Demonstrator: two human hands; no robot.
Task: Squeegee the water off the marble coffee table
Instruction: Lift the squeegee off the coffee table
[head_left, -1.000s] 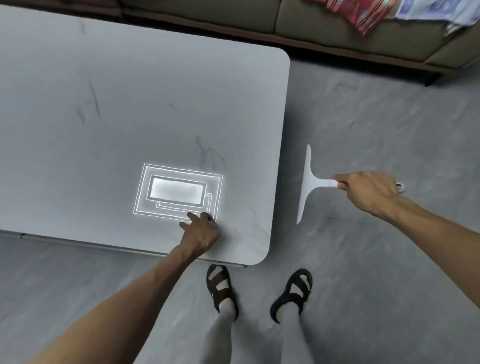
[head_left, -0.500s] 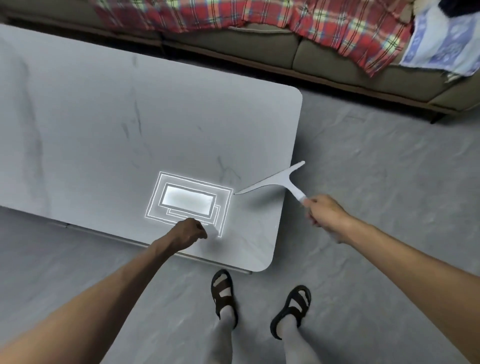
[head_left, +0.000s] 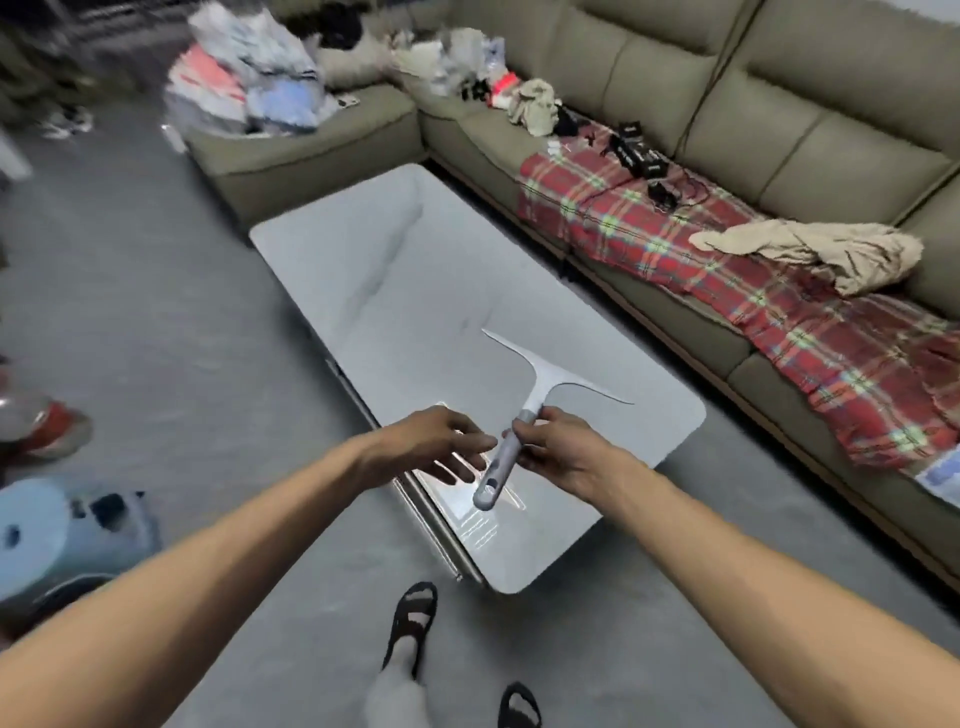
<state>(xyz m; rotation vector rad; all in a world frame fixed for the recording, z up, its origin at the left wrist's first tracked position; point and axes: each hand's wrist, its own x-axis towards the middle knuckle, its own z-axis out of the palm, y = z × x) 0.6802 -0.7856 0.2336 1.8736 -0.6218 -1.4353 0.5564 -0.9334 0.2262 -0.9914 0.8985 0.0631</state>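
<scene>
Olive sectional sofa (head_left: 810, 98) wraps the far and right sides of the marble coffee table (head_left: 415, 291), a red plaid blanket (head_left: 727, 291) draped over its seat nearest the table. Right hand (head_left: 563, 449) grips the handle of the squeegee (head_left: 524, 415), held above the table's near end, blade pointing away. Left hand (head_left: 431, 441) hovers open just beside the handle, fingers spread.

A green corner sofa (head_left: 727, 93) is sitting on grey floor (head_left: 156, 322), carrying a plaid blanket (head_left: 727, 270) and clutter (head_left: 244, 88).
</scene>
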